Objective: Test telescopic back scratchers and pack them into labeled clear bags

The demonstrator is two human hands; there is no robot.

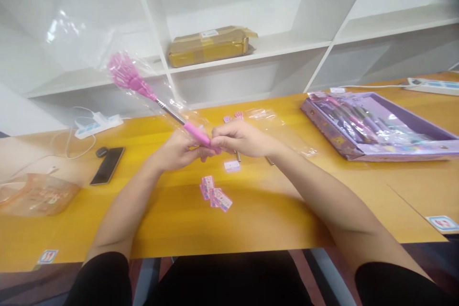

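I see left hand [179, 150] with fingers closed round handle [195, 131] of pink back scratcher [171, 111], right hand [238, 137] thumb and finger pinching its lower end; whether clear bag [178, 104] is caught too, cannot tell. Claw [131, 76] tilts up and left of fingers, inside bag. Small cards [216, 195] lie on table [268, 222] below fingers, phone [107, 166] to left, purple box [330, 131] to right

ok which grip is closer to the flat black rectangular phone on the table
Left. The left grip is to the right of the black phone; the right grip is farther right, beyond the left one.
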